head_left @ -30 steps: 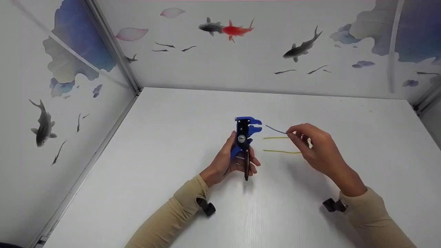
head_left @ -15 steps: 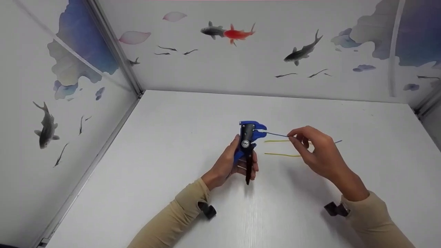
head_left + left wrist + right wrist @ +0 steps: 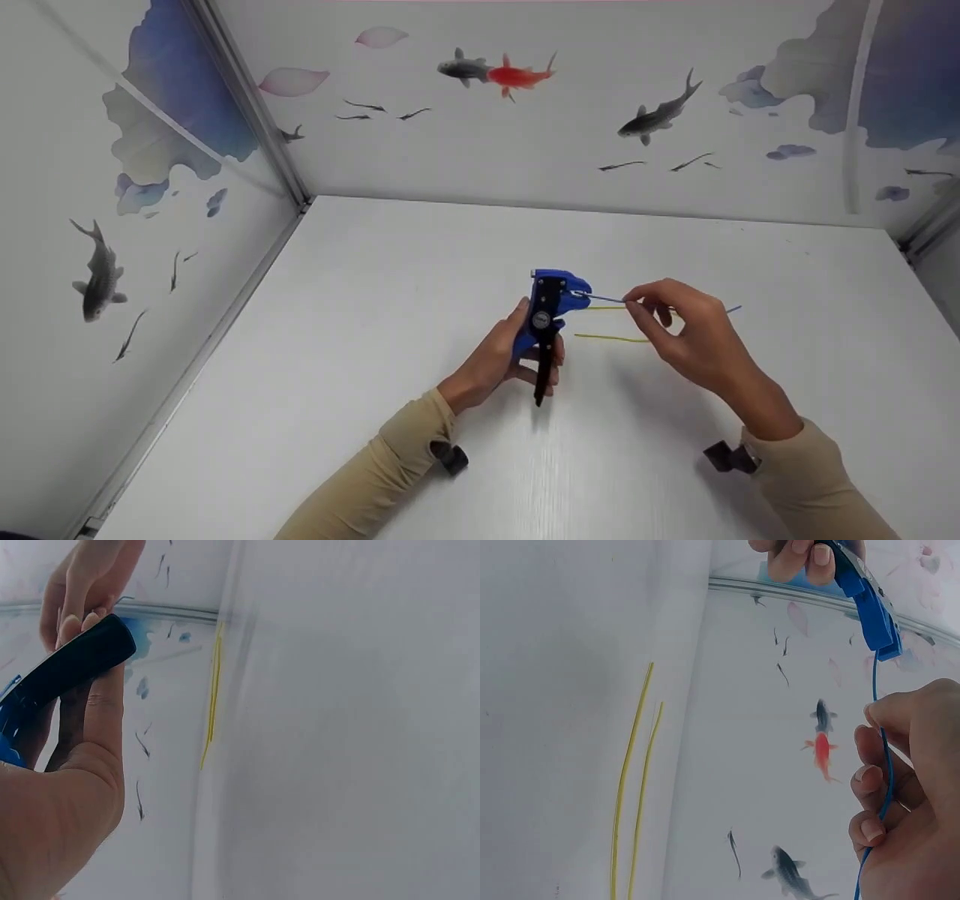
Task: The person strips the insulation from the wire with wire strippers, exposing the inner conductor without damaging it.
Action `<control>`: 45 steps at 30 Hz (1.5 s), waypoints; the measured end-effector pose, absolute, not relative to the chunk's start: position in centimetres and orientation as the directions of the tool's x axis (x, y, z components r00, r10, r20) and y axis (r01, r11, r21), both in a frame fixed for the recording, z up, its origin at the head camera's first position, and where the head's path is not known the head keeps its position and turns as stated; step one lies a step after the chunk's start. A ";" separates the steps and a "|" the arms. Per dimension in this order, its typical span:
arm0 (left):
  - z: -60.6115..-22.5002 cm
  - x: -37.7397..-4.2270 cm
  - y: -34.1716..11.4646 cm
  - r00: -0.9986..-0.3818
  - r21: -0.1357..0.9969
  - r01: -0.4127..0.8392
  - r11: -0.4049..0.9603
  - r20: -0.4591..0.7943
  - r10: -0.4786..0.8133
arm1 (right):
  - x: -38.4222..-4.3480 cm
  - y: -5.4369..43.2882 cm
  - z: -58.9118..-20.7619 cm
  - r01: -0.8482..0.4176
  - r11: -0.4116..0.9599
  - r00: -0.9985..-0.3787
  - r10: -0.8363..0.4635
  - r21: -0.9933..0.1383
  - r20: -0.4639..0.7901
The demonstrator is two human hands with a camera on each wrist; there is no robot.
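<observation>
My left hand (image 3: 491, 356) grips the handles of a wire stripper (image 3: 551, 304) with a blue head and black handles, held upright above the table. My right hand (image 3: 686, 319) pinches a thin blue wire (image 3: 609, 299) between thumb and forefinger. The wire's left end lies in the mouth of the stripper's head, and its other end sticks out behind the hand. In the right wrist view, the blue wire (image 3: 887, 757) runs down across the palm from the stripper's blue jaws. Two yellow wires (image 3: 611, 337) lie on the table below the right hand, partly hidden by it.
The white table (image 3: 337, 300) is bounded by a back wall (image 3: 525, 150) and a left wall (image 3: 45, 187) printed with fish. A dark wrist camera (image 3: 450, 457) sits on the left sleeve, another on the right.
My left hand has brought the wire stripper rightward and slightly down, so its mouth is now around the blue wire's end; its jaws have drawn together. The right hand has barely moved.
</observation>
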State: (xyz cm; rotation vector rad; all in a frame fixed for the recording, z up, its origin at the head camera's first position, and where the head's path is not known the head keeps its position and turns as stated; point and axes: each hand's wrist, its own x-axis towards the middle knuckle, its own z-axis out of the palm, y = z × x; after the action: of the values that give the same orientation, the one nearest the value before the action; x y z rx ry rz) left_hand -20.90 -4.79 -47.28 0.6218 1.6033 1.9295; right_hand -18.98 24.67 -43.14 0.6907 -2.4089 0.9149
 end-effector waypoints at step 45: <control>-47.5 -20.6 -5.0 -0.775 0.993 -0.073 -0.089 0.000 0.631 | -18.9 24.4 -43.1 -0.686 0.578 -0.693 -0.335 -0.441 0.639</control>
State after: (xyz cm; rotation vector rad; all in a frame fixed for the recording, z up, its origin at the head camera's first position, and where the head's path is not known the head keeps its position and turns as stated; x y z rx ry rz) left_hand -20.65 -4.99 -47.50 0.6065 1.7065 1.9149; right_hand -18.91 24.44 -43.05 0.8146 -2.3158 0.9458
